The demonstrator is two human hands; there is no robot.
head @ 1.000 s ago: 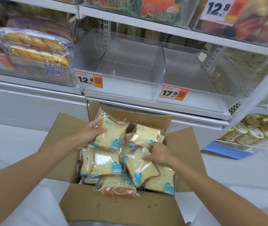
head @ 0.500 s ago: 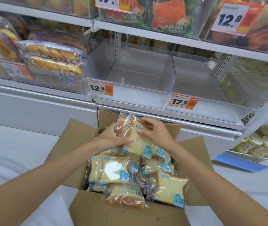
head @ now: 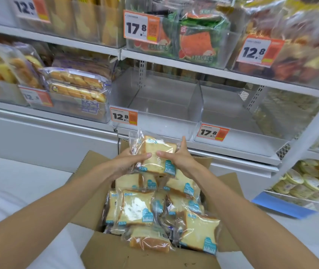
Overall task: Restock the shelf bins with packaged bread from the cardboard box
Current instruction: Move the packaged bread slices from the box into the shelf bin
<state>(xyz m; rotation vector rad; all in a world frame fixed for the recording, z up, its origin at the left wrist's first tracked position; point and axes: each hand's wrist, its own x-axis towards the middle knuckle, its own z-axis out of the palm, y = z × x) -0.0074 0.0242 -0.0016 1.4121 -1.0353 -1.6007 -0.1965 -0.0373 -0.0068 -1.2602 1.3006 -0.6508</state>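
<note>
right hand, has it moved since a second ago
Yes. The right hand has risen from the packs inside the cardboard box to its far edge, toward the shelf, where it grips a bread pack with the left hand.

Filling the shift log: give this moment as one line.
left hand: grips bread packs | right hand: grips bread packs | packs: above cardboard box, below clear bin

My left hand [head: 129, 164] and right hand [head: 178, 159] grip one bread pack [head: 154, 164] above the cardboard box [head: 145, 259], below the clear bin [head: 164, 123].
</note>
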